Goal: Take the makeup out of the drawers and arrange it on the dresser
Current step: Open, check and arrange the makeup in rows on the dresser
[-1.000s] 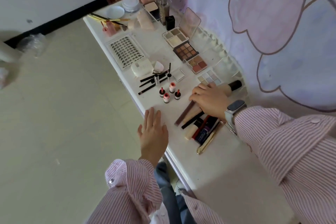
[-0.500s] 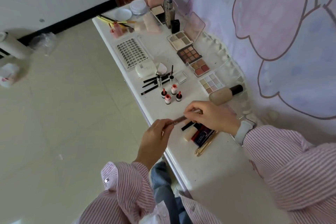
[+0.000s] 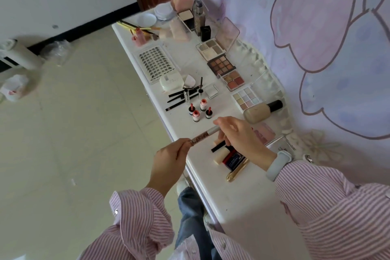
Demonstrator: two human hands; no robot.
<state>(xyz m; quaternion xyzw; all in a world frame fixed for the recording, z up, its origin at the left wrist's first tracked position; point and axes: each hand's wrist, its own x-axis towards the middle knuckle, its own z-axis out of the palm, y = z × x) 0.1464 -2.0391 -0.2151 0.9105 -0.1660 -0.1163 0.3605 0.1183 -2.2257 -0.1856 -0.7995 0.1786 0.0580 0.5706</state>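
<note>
Right now I see both hands lifted over the near stretch of the white counter (image 3: pixel 236 200), sharing one slim makeup stick (image 3: pixel 205 134). My left hand (image 3: pixel 168 159) pinches its glittery, darker end between thumb and curled fingers, out past the counter's front edge, while my right hand (image 3: pixel 240 135) pinches the pale end with thumb and forefinger, the other fingers loosely bent. The stick hangs in the air, nearly level, tilted slightly up toward the right hand and not touching the counter. Taking the foundation bottle (image 3: pixel 260 111) lying on its side as my landmark: the right hand is just in front of it, and under that hand lies a small heap of sticks and tubes (image 3: pixel 229 157) with a gold pen-like piece at its near end. Just left of the bottle stand four little red-capped bottles (image 3: pixel 199 111), and beyond those lie several black pencils (image 3: pixel 179 97). Touching the bottle's far side is a pastel palette (image 3: pixel 245 98), and further back a row of eyeshadow palettes (image 3: pixel 223 65) runs away along the wall. Well left of that row sits a lash tray (image 3: pixel 157 63). A grey watch band (image 3: pixel 277 164) wraps my right wrist, above a striped sleeve (image 3: pixel 329 202).
</note>
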